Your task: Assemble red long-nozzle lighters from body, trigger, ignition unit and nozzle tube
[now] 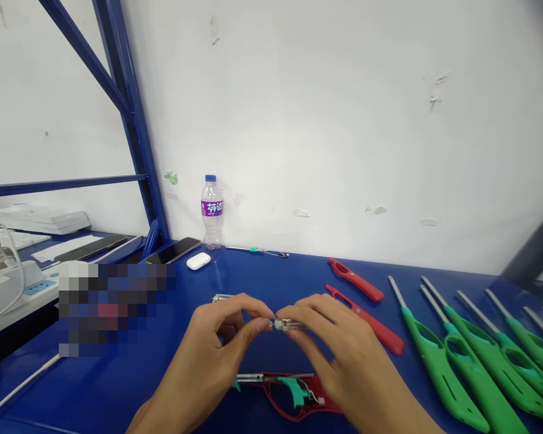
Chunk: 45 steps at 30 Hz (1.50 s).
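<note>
In front of me my right hand (332, 334) pinches a small clear lighter fuel tank (283, 324), with its pale fitting facing left. The thumb and forefinger of my left hand (226, 340) are pressed together at that fitting; whether they grip a separate tiny piece is hidden. Below both hands lies an opened red lighter half-shell (294, 416), with a green trigger (294, 390) and a metal rod (251, 378) in it. My right hand covers part of this shell. Another clear tank (221, 298) lies behind my left hand, partly hidden.
Several green lighters (443, 367) lie on the right, beside two red shell pieces (373, 325). At the wall are a plastic bottle (212, 226), a thin rod assembly (256, 249), a phone (174, 250) and a white case (198, 260). A power strip (36, 289) sits left; one patch is blurred.
</note>
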Each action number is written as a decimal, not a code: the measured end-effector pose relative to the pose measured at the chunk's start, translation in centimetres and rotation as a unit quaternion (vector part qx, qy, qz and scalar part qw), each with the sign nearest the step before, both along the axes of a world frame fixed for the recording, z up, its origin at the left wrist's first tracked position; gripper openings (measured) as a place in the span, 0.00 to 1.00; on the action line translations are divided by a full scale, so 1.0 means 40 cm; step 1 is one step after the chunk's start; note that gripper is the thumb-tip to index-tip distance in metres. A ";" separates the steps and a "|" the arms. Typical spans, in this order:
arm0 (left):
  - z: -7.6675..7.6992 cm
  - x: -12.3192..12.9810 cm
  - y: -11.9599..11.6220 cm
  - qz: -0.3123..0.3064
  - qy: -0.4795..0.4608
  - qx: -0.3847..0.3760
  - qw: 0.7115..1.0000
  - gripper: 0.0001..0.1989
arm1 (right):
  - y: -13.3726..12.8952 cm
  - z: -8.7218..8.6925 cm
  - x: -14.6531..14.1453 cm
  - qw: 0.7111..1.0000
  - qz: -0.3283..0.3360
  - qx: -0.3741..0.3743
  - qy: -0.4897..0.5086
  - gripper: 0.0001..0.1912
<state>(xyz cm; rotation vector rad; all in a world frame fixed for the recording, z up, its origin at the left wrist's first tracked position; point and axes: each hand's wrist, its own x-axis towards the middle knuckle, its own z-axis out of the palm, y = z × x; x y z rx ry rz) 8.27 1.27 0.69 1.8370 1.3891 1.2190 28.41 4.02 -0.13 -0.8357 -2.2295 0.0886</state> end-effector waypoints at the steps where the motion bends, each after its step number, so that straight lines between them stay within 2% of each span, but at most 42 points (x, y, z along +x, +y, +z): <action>1: 0.001 0.002 -0.002 -0.002 -0.004 0.005 1.000 0.12 | -0.001 0.002 0.000 1.000 0.004 0.003 -0.001 0.12; 9: -0.002 0.025 -0.008 -0.025 -0.062 0.010 0.998 0.09 | 0.000 0.005 -0.001 1.000 0.012 -0.004 -0.005 0.13; 14: -0.008 0.037 -0.007 -0.037 -0.082 0.028 0.996 0.09 | -0.001 -0.010 -0.007 0.998 0.005 0.053 -0.019 0.15; 18: -0.022 0.038 -0.009 -0.032 -0.051 0.083 0.995 0.13 | -0.001 -0.015 -0.007 0.992 0.001 0.120 -0.043 0.19; 22: -0.038 0.038 -0.013 -0.037 -0.003 0.132 0.991 0.16 | -0.003 -0.009 -0.007 0.987 -0.004 0.150 -0.053 0.18; 30: -0.044 0.045 -0.016 -0.022 0.011 0.116 0.993 0.18 | -0.007 -0.008 -0.019 0.980 -0.028 0.185 -0.067 0.16; 35: -0.041 0.062 -0.022 -0.006 -0.032 0.064 0.997 0.15 | -0.008 -0.002 0.000 0.987 -0.022 0.133 -0.090 0.14; 41: -0.036 0.059 -0.018 -0.020 -0.076 0.020 0.997 0.14 | -0.007 0.013 0.027 0.993 -0.025 0.069 -0.092 0.12; 43: -0.036 0.054 -0.015 -0.022 -0.064 0.015 0.998 0.14 | -0.005 0.022 0.040 0.995 -0.039 0.057 -0.074 0.11; 45: -0.043 0.052 -0.013 -0.025 -0.009 0.013 1.000 0.15 | -0.002 0.032 0.062 0.995 -0.058 0.050 -0.058 0.10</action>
